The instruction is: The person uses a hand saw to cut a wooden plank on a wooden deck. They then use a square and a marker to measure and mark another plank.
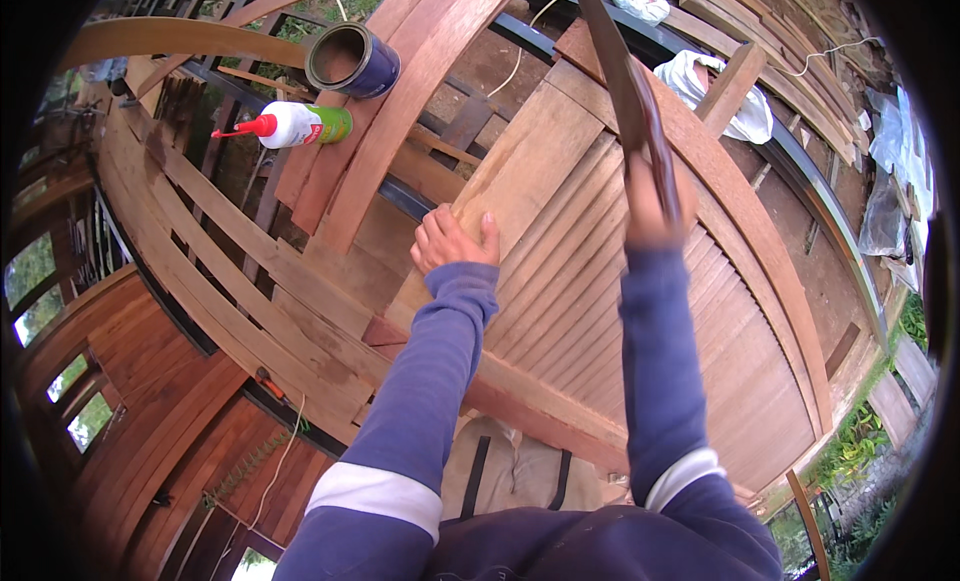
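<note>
Your right hand is wrapped round a long-bladed tool (dark blade); your left hand, thumb spread from fingers, rests on the slatted panel

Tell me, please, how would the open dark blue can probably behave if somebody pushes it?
The can would probably keep its shape, as its wall looks like rigid metal. A push near the rim might tip it, since it stands on narrow planks. On its side, it would likely roll, being cylindrical.
</note>
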A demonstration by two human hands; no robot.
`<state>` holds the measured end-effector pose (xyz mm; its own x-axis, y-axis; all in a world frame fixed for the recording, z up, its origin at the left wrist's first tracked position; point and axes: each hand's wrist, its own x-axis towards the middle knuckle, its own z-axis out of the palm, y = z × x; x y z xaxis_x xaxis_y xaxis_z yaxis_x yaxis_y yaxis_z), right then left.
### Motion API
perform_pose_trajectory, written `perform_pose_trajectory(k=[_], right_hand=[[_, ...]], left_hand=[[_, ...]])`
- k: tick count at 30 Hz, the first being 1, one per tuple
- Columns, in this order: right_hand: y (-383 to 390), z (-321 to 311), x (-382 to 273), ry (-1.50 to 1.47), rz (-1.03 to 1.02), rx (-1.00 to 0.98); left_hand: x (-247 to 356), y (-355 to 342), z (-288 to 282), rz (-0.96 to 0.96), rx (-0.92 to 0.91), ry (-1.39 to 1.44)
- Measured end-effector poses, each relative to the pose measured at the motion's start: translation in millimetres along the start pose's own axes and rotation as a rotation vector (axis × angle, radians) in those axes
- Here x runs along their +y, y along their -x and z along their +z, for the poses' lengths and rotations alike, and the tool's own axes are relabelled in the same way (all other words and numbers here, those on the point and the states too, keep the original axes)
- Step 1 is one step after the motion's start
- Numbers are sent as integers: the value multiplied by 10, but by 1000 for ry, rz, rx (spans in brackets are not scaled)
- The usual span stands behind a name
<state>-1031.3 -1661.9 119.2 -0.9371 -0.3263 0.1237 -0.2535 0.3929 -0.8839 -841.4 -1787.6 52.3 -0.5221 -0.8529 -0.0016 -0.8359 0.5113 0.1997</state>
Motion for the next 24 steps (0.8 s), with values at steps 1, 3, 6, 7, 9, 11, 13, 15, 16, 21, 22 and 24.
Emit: perform_pose_trajectory(k=[1,3,6,7,9,11,13,15,16,21,22,24], right_hand=[[-367,256,47,-127,-28,54],[-880,467,19,-137,97,-35],[-544,296,-66,-166,-32,15],[-238,119,-128,-175,39,-30],[583,-358,-209,-9,202,30],[1237,-865,-403,41,324,-122],[1337,-943,-411,-25,262,-102],[1027,-702,-261,-7,200,-52],[773,-516,-193,0,219,-23],[-875,467,24,-79,24,1],[-1062,558,-84,-91,124,-38],[-803,408,-103,-153,91,-37]], left_hand=[[10,-22,23,22,22,2],[-6,5,10,14,11,-11],[39,-19,-61,-24,-40,-15],[19,-26,-60,-42,-45,-12],[45,-27,-72,-43,-51,2],[-23,16,-80,-76,-41,-13],[-45,40,-41,-52,-9,-4],[-42,45,-35,-27,-1,-4],[-24,54,-43,-18,-11,-7],[6,43,-20,9,11,-10],[10,-5,-21,3,6,-5],[-11,-28,-46,-14,-9,-7]])
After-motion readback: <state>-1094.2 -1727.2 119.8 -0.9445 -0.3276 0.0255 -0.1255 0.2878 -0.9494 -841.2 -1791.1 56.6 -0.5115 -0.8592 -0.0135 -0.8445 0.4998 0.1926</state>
